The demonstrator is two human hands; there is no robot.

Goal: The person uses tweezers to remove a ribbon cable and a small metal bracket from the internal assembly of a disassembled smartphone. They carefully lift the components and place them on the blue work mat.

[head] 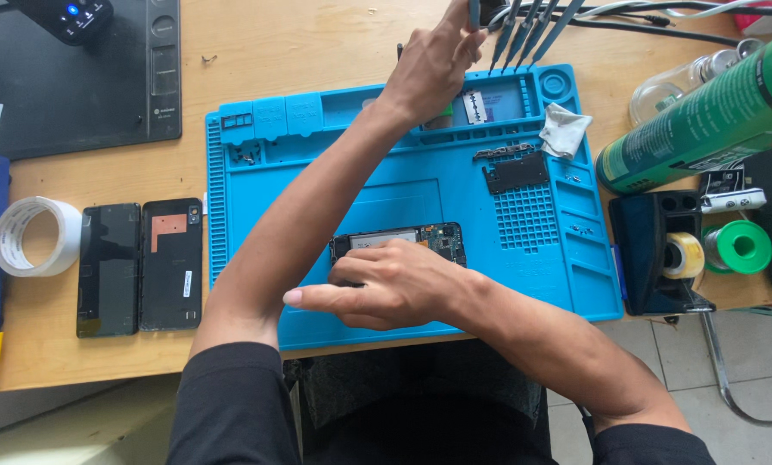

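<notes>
We see an opened smartphone, back cover off, lying flat near the middle of a blue silicone repair mat with moulded trays along its top edge and a grid of small square cells on its right side. The right hand rests over the phone's near edge, fingers curled down on it and thumb stretched out to the left, pinning it to the mat; the green circuit board and a pale battery show past the knuckles. The left hand reaches across to the mat's far edge and pinches one slim tool from a row of grey tweezers and picks standing there.

The mat's top trays hold a razor blade and a crumpled white wipe; a black plastic phone part and a thin metal bracket lie just below them, with tiny screws in the side cells.

On the pale wooden table, left of the mat, lie a glossy black screen panel and a matte back cover side by side, with a roll of white tape beside them. To the right stand a green spray can on its side, a black holder with a yellow tape roll, and a green spool.
</notes>
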